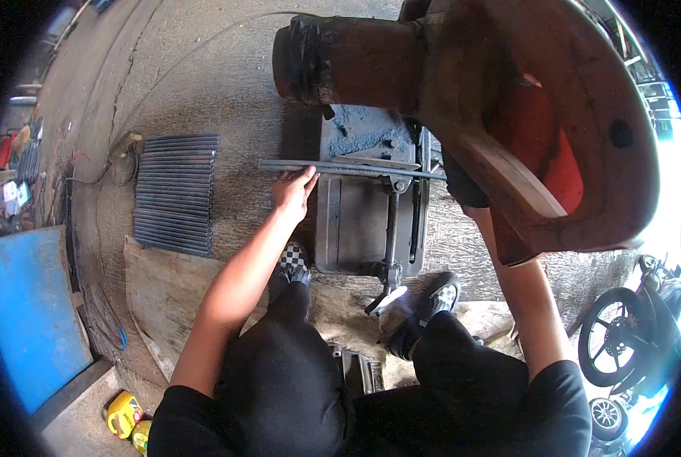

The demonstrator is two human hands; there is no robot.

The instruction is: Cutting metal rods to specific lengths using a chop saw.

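Observation:
My left hand (pixel 296 190) grips a long thin metal rod (pixel 279 164) near its left end, thumb and fingers closed round it. The rod lies level across the vise of a cut-off saw, whose base (pixel 348 228) is a dark metal plate with blue-grey grit at the far side. A vise screw (pixel 392 225) runs toward me, ending in a crank handle (pixel 390 298). Over the right side looms the saw's worn red-brown body (pixel 371 65). My right forearm (pixel 519 293) reaches up beneath it; dark material covers the wrist, and the fingers are hidden.
A neat row of cut metal rods (pixel 174 194) lies on the concrete at left, beside a flattened brown sheet (pixel 165 282). A blue panel (pixel 36 312) and a yellow jug (pixel 123 415) are at far left. A motorcycle wheel (pixel 618 335) stands at right. My feet flank the saw base.

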